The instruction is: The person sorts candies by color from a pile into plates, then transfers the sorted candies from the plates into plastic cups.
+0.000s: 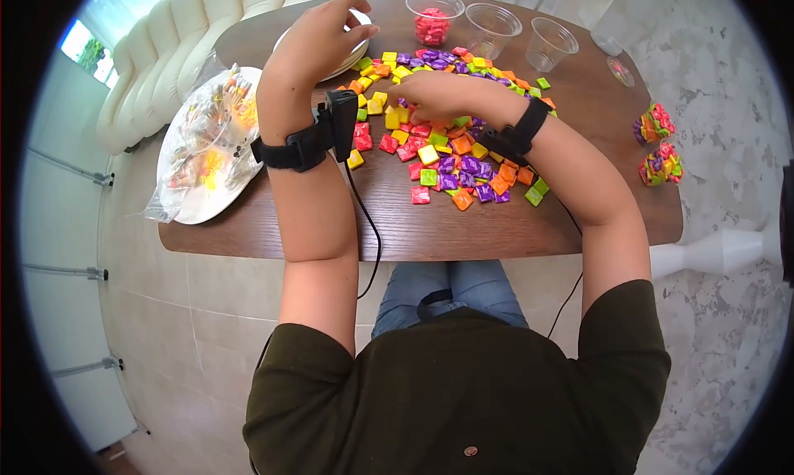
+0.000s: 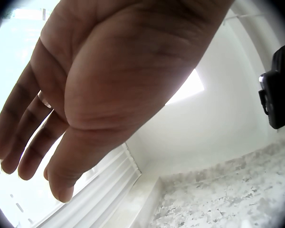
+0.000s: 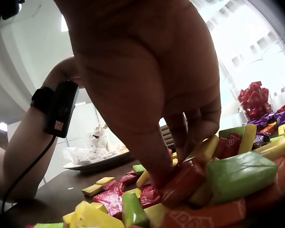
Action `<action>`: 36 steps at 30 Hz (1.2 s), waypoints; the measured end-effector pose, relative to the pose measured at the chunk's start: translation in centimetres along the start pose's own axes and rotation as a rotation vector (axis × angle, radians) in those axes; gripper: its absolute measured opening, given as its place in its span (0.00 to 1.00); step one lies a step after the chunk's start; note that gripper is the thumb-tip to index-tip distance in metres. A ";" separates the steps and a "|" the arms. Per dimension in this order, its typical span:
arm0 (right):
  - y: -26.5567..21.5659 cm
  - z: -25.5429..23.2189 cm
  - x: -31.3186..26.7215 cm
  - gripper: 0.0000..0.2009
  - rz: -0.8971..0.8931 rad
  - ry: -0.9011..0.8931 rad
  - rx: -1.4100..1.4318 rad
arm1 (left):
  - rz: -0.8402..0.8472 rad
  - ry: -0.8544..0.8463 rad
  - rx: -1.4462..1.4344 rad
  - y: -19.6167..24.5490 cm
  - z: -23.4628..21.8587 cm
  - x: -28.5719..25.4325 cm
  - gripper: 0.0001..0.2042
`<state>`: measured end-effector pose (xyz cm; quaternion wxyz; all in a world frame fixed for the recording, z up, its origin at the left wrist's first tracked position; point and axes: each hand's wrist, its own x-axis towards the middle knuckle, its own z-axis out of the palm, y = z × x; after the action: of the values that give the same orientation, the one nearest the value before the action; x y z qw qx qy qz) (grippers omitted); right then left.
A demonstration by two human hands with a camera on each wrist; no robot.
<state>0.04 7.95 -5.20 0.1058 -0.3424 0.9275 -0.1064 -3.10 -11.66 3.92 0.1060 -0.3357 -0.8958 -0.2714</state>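
Note:
My left hand (image 1: 327,37) is raised over a stack of white plates (image 1: 357,49) at the table's far left, its fingers loosely bent and nothing in its palm. A ring shows on one finger in the left wrist view. My right hand (image 1: 434,95) reaches down into the spread of wrapped square candies (image 1: 463,165) in red, yellow, green, orange and purple. In the right wrist view, its thumb tip meets a red candy (image 3: 180,183), while the other fingertips are partly hidden among candies; I cannot tell whether they pinch one.
Along the far edge stand a clear cup of red candies (image 1: 432,28) and two more clear cups (image 1: 550,45). Two cups of mixed candies (image 1: 660,165) are at the right edge. A large white plate (image 1: 190,210) with a plastic bag and wrapped items lies left.

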 end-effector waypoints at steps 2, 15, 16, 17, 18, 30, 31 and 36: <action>-0.3 -0.6 -0.5 0.14 0.031 -0.039 -0.014 | 0.009 -0.008 -0.008 -0.1 0.1 0.0 0.16; -4.9 0.5 2.9 0.14 -0.166 0.152 0.096 | -0.007 0.029 -0.111 -2.2 -1.0 -0.2 0.19; -5.6 0.4 3.0 0.15 -0.154 0.100 0.056 | -0.019 0.028 -0.105 -2.3 -1.1 -0.3 0.19; -6.4 0.5 3.0 0.17 -0.144 0.047 0.017 | -0.034 0.026 -0.100 -2.4 -1.4 -0.4 0.19; -7.0 0.6 3.1 0.18 -0.134 -0.007 -0.021 | -0.035 0.028 -0.100 -2.5 -1.5 -0.4 0.19; -5.8 1.2 4.4 0.27 0.081 0.045 0.038 | -0.098 0.012 -0.177 -2.4 -2.2 -0.8 0.20; -5.9 1.1 4.6 0.28 0.088 0.060 0.061 | -0.091 0.022 -0.153 -2.6 -2.0 -0.8 0.20; -6.3 2.2 5.8 0.31 0.018 0.041 -0.109 | -0.078 0.012 -0.122 -2.6 -1.8 -0.7 0.20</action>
<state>0.18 -0.78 -6.34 0.0691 -0.3371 0.9369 -0.0619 -4.26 -14.62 4.06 0.0802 -0.3045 -0.8894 -0.3313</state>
